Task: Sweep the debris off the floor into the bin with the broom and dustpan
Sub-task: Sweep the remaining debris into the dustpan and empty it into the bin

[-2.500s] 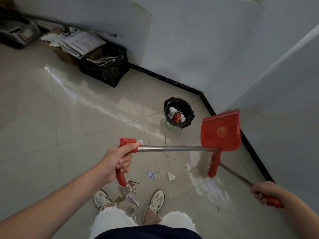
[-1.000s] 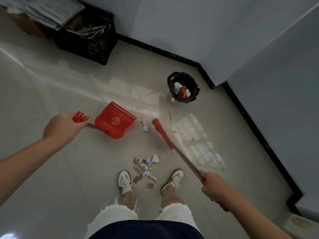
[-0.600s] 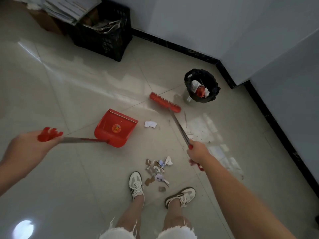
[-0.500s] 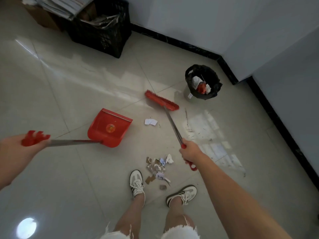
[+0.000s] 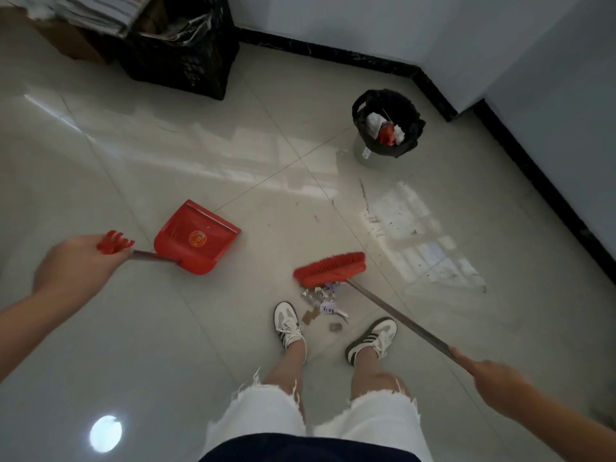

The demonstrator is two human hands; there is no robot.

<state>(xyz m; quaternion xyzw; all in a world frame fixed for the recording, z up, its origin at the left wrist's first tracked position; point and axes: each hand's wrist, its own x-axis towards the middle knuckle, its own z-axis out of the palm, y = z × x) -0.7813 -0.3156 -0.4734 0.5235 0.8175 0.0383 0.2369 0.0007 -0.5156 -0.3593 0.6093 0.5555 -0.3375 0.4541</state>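
Note:
A red dustpan [image 5: 195, 240] rests on the tiled floor at centre left, its mouth facing up and right. My left hand [image 5: 75, 263] grips the red handle end of the dustpan. A red broom head [image 5: 330, 268] sits on the floor just above a small pile of paper scraps [image 5: 325, 303] lying between my two shoes. My right hand [image 5: 496, 375] holds the broom's metal shaft at lower right. A small bin [image 5: 386, 126] lined with a black bag stands at the upper right, holding white and red rubbish.
A black crate [image 5: 183, 61] stacked with papers and a cardboard box stand at the upper left by the wall. White walls with a black skirting strip [image 5: 540, 181] run along the top and right. Dark scuff marks streak the floor below the bin.
The broom head has swept down from near the bin to the scrap pile by my feet, taking the lone white paper with it. My right hand pulled back lower right. The dustpan stayed.

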